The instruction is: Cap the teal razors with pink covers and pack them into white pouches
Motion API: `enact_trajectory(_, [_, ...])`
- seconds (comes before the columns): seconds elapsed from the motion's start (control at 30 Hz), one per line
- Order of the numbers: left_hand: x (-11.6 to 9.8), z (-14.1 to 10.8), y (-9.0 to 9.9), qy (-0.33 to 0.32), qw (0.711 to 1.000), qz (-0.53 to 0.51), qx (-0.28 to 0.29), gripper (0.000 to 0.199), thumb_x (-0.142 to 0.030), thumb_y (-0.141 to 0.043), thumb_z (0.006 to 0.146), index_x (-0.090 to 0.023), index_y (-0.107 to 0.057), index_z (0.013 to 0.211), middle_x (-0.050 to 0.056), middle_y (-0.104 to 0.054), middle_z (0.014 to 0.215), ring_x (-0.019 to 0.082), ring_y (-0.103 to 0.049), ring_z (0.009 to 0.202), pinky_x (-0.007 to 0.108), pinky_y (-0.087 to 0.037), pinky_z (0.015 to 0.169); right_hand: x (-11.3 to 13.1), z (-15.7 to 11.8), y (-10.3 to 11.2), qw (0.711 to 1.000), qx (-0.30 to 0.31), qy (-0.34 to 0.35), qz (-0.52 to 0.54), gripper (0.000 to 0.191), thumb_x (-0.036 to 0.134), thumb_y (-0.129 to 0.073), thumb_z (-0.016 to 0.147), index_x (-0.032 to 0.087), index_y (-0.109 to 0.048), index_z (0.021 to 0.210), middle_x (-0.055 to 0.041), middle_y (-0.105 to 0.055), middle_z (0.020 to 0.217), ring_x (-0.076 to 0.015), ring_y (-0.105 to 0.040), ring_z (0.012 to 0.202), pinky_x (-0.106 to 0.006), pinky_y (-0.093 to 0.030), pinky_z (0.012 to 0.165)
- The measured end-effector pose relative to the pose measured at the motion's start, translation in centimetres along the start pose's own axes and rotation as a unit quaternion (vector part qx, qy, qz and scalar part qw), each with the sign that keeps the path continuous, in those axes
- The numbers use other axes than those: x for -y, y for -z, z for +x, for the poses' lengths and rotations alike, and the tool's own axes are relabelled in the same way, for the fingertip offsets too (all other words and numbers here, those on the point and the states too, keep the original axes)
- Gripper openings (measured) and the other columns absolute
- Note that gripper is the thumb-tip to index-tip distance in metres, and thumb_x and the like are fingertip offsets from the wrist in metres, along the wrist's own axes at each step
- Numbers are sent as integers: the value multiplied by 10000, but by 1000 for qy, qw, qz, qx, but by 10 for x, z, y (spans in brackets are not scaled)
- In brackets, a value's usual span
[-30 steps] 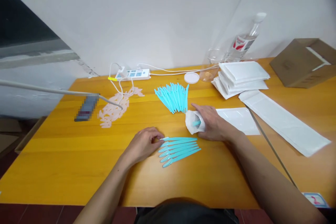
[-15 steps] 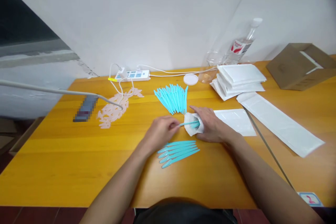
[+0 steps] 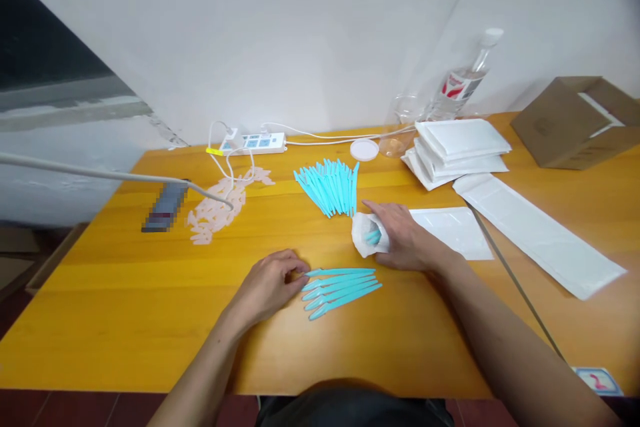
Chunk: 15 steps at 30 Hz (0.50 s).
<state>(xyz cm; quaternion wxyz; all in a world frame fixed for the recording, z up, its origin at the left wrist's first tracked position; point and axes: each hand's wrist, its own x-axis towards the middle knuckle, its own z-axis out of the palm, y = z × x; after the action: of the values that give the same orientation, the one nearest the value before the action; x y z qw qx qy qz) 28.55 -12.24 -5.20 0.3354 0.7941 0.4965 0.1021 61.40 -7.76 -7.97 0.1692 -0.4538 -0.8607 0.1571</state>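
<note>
My right hand [image 3: 400, 233] is wrapped round a white padded envelope [image 3: 359, 235] whose open mouth faces left; turquoise sticks [image 3: 373, 237] show inside. My left hand [image 3: 273, 280] is at the left end of a row of several turquoise sticks [image 3: 343, 287], its thumb and fingertips curled close to the end of the topmost one. Whether they pinch it is too small to tell. Behind the envelope a fan of many turquoise sticks [image 3: 327, 187] lies on the table.
White envelopes [image 3: 463, 140] are stacked at the back right, near a bottle [image 3: 457, 90], a clear jar [image 3: 397, 130] and a cardboard box [image 3: 570, 123]. Flat envelopes [image 3: 540, 233] lie in front. Pale pink pieces [image 3: 215, 213], a phone [image 3: 165, 207] and a power strip [image 3: 260, 142] are left.
My left hand has moved from the envelope's mouth down and left to the row of sticks. The stick it held at the mouth is no longer in it. My right hand keeps its hold.
</note>
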Motion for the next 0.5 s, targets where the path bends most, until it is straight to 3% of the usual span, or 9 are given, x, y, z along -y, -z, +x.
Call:
enact_trajectory(0.13, [7,-4,6,21,997,-78,-1,207,-342,-586,953,-193,-711,881,13,-676,814,141,-578,722,235,-431,658,0,-1,0,1000,-6,-5,3,981,249,-691,673,151,-255,1546,-198,-558,1306,-388,-525,1210,-542,-402,1026])
enact_trajectory(0.3, [16,3,23,35,988,-122,-83,276,-419,-606,948,-179,-740,942,26,-715,847,154,-606,762,236,-450,680,-2,-3,0,1000,-8,-2,11,994,242,-689,677,149,-238,1557,-206,-546,1336,-391,-520,1230,-560,-391,1046])
enact_trajectory(0.37, [5,23,14,7,989,-105,-99,254,-398,-619,943,-187,-761,956,28,-735,856,153,-620,746,239,-457,678,-2,-2,-1,1000,-12,3,11,1000,245,-692,675,149,-236,1559,-208,-544,1341,-395,-520,1230,-561,-395,1041])
enact_trajectory(0.5, [-35,78,-28,-75,987,-80,-119,153,-267,-646,923,-204,-784,931,31,-765,886,153,-652,741,243,-477,684,2,-1,-4,1000,-17,15,10,1004,236,-688,671,149,-231,1561,-204,-563,1317,-395,-533,1198,-557,-408,1017])
